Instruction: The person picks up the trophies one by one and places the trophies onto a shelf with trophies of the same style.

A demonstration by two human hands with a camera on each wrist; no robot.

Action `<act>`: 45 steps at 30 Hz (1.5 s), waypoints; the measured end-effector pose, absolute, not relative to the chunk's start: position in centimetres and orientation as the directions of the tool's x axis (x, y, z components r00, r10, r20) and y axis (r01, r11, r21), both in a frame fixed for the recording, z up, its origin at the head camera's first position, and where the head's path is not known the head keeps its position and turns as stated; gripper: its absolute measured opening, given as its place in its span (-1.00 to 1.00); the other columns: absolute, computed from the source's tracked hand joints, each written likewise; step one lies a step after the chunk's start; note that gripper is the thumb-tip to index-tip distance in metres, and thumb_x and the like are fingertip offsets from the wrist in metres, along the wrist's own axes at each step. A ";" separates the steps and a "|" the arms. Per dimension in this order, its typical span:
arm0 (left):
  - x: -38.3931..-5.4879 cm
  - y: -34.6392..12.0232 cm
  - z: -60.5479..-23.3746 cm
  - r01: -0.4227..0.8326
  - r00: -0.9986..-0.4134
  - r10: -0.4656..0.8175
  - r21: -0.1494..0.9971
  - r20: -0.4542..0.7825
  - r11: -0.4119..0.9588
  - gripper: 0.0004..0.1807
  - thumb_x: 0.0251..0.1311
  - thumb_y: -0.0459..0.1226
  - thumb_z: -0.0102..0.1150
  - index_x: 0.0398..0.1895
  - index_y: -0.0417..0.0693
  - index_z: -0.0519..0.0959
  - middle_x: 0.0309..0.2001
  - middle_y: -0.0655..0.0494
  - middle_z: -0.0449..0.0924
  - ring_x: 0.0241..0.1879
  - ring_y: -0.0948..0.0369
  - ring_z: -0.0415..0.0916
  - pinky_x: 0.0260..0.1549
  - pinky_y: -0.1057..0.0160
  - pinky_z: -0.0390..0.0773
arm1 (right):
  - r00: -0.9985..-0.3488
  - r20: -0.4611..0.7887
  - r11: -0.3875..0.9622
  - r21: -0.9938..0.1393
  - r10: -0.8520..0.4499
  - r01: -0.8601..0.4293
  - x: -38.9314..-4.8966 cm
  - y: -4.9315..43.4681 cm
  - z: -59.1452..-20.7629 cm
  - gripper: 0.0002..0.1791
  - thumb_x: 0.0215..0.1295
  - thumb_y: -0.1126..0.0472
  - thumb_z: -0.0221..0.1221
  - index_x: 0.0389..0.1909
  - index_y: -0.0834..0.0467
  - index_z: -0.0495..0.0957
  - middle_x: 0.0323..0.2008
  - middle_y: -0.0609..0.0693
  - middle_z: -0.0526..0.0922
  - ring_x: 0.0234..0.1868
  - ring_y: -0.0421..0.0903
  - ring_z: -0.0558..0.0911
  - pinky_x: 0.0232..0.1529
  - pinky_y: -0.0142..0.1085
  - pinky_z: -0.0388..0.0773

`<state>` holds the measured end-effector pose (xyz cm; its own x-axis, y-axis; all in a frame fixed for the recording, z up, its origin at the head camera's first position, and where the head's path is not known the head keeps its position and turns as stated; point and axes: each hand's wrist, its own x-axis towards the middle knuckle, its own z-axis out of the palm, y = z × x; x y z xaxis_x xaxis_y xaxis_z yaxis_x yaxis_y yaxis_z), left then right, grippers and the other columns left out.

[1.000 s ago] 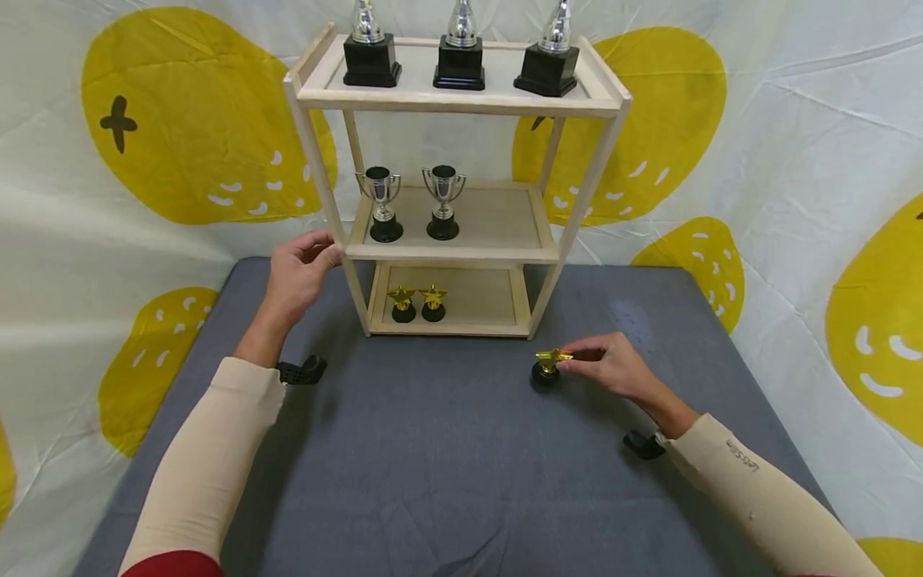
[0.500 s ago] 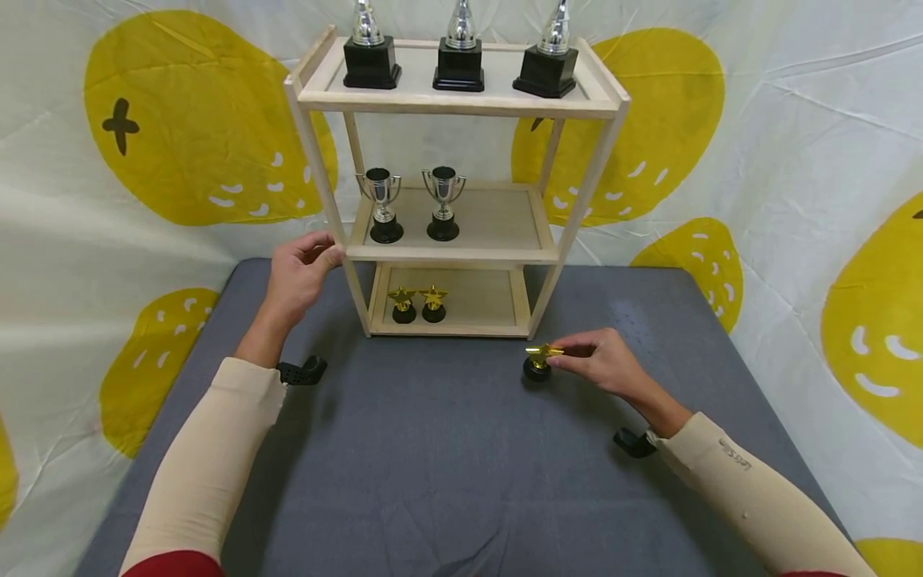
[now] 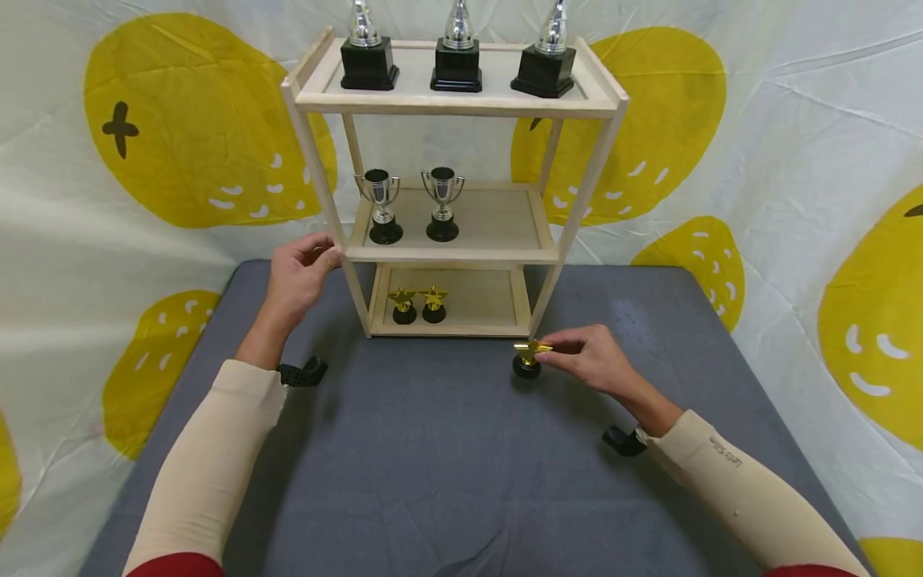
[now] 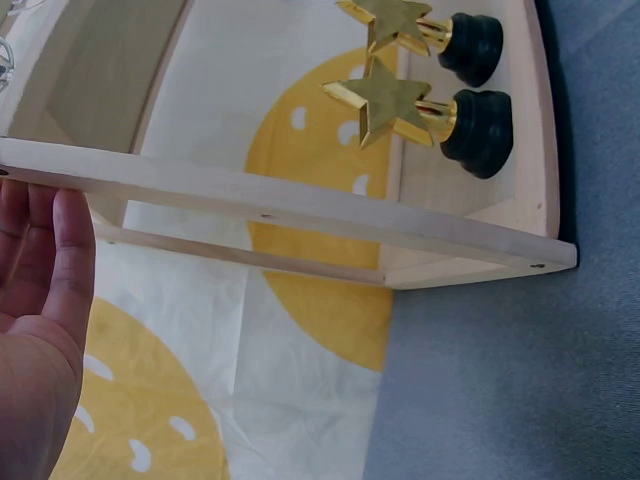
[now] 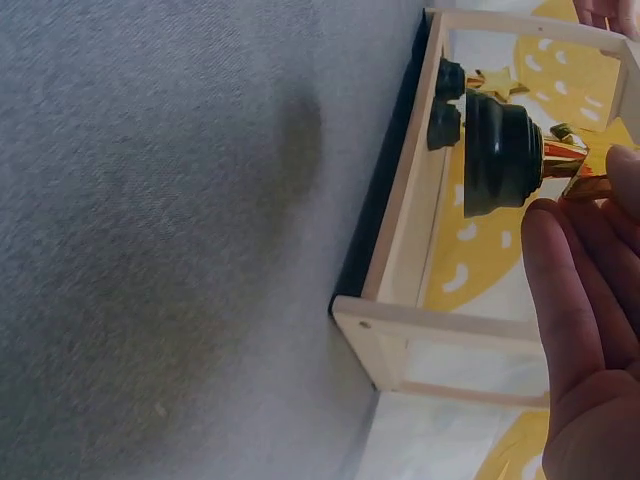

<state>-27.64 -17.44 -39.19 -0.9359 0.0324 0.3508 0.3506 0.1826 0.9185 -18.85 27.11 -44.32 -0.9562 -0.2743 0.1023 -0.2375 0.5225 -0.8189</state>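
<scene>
My right hand pinches a small gold star trophy by its star, upright, in front of the shelf's right front corner. In the right wrist view its round black base points left, away from the fingers. My left hand grips the left front post of the wooden shelf at middle-board height; in the left wrist view the fingers meet the post's edge. Two matching star trophies stand side by side at the left of the bottom board.
Two silver cup trophies stand on the middle board's left half. Three larger trophies with black bases line the top board, their tops cut off. The shelf stands on a grey cloth-covered table, before a white curtain with yellow fruit shapes.
My right hand has carried the star trophy leftward and slightly toward the shelf. My left hand has stayed at the post.
</scene>
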 end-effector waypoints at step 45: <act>-27.8 -17.4 -39.4 0.396 -0.918 0.031 0.907 0.395 0.144 -0.66 0.45 -0.37 0.21 0.09 -0.55 0.59 -0.24 0.49 0.69 -0.18 0.48 0.67 -0.08 0.54 0.68 | -0.960 0.160 0.498 -0.828 -0.228 -0.256 -20.4 23.1 -44.0 -0.80 0.22 0.21 0.50 -0.18 0.21 0.83 -0.19 0.20 0.83 -0.34 -0.28 0.75 -0.32 -0.47 0.70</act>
<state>-27.82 -17.43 -39.42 -0.9180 0.0307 0.3954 0.3956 0.1439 0.9071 -20.38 23.14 -43.98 -0.9604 -0.2283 0.1596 -0.2561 0.4984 -0.8282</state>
